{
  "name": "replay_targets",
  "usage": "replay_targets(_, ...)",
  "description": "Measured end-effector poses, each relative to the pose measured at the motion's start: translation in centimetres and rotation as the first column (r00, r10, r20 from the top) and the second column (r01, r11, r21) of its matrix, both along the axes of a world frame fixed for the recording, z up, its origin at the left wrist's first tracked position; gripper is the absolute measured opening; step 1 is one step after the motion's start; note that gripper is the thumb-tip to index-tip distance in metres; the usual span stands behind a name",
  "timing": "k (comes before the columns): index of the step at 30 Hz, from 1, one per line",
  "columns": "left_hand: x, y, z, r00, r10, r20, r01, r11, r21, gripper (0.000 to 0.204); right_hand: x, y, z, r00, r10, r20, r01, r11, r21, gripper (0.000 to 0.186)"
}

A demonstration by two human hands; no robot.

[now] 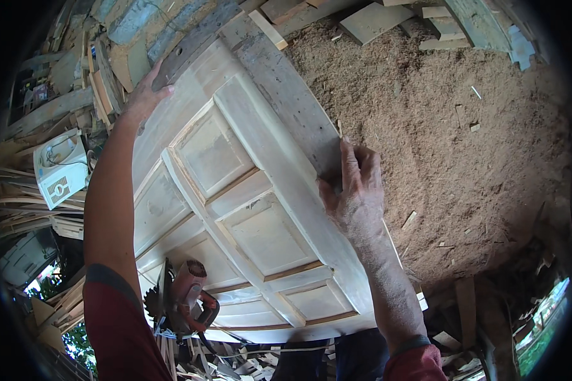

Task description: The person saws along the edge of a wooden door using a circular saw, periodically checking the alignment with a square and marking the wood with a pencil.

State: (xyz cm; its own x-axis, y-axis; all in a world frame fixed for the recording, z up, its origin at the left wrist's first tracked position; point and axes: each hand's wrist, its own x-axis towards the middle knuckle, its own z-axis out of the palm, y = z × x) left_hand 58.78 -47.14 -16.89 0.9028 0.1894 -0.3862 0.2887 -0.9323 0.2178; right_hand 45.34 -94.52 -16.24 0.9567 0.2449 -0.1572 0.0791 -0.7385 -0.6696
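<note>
A pale wooden panel door (265,165) with raised square panels lies flat before me on a worn grey board (292,95). My left hand (147,96) is at the door's far left edge, thumb on top and fingers along the side; some fingers are hidden. On the right, my right hand (357,184) is closed at the grey board's edge, thumb on the near side and fingers bent over it. A small thin sliver sticks up by its fingertips. A red circular saw (187,295) with a toothed blade rests at the door's near left end.
Sawdust (438,171) with scattered offcuts covers the ground on the right. Wood scraps (102,70) pile up at the left around a white boxy appliance (61,168). More offcuts (248,365) lie near my legs. Loose planks (375,24) lie at the far side.
</note>
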Motion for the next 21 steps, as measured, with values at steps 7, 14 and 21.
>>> replay_targets(7, -0.3, 0.7, -1.2, 0.999, -0.023, 0.035, 0.025, 0.998, -0.058, 0.087, -0.5, 0.4, 0.6, 0.994, -0.109, 0.003, 0.109, 0.994, 0.026, 0.073)
replay_targets(14, -0.1, 1.4, -0.7, 0.998, -0.002, 0.058, 0.008, 0.995, -0.099, 0.086, -2.0, 0.7, 0.0, 0.98, -0.168, 0.104, 0.167, 0.986, 0.024, 0.072)
replay_targets(21, 0.1, 6.0, -4.1, 0.985, -0.168, 0.031, 0.165, 0.982, 0.088, 0.087, -2.0, 0.1, 0.1, 0.977, -0.136, 0.164, 0.144, 0.989, -0.039, 0.054)
